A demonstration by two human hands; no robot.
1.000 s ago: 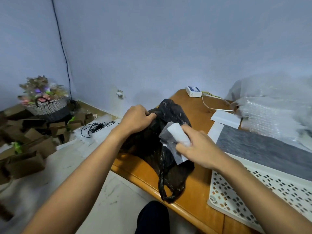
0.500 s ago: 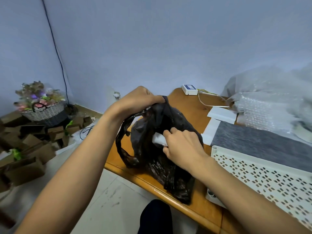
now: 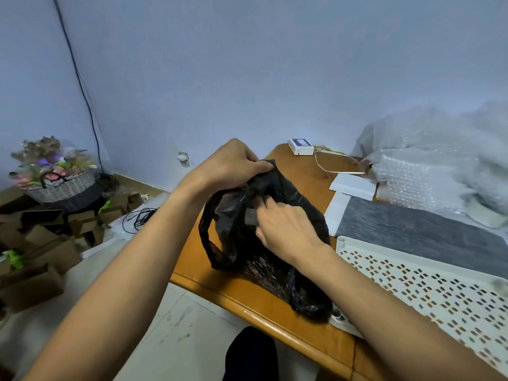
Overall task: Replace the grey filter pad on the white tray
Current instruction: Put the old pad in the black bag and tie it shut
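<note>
Right fingers inside black bag

no readable text, blue label on small white box illegible

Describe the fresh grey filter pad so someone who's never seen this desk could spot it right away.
Start at the wooden table against the wall. On its right side lies a white perforated tray; directly behind it, a flat grey filter pad lies in front of the bubble wrap. It is the only dark, felt-like rectangle there.

grey filter pad: flat on table | white tray: perforated, bare, just beside
</note>
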